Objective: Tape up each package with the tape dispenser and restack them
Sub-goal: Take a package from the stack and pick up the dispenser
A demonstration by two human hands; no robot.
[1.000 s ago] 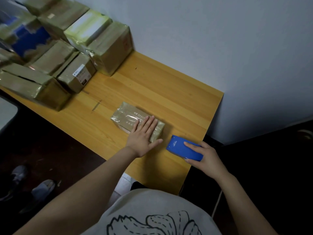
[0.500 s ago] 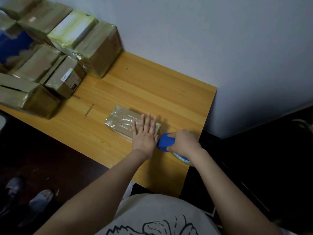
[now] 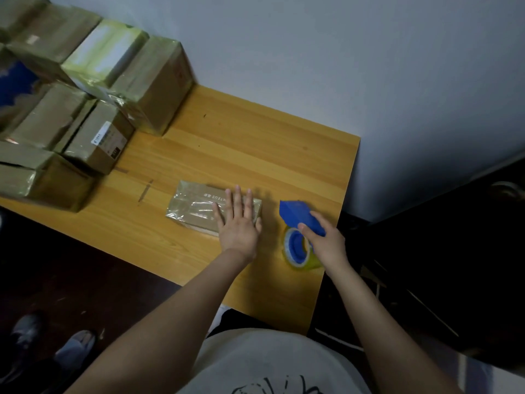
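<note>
A small flat package (image 3: 196, 204) wrapped in shiny clear tape lies on the wooden table (image 3: 250, 149), near its front edge. My left hand (image 3: 238, 223) rests flat on the package's right end with the fingers straight and spread. To the right of the package, my right hand (image 3: 324, 241) grips a blue tape dispenser (image 3: 298, 216) that carries a roll of clear yellowish tape (image 3: 298, 250). The dispenser's blue front end points up and left, a short gap away from the package.
A stack of several taped brown boxes (image 3: 93, 89) fills the table's left and back-left part. A grey wall (image 3: 341, 52) borders the table at the back. The table's right edge (image 3: 338, 231) is just beside my right hand. Shoes (image 3: 48, 345) lie on the dark floor at lower left.
My right hand has drawn the dispenser back to the right, off the package's end, and the tape roll now shows. My left hand has stayed flat on the package.
</note>
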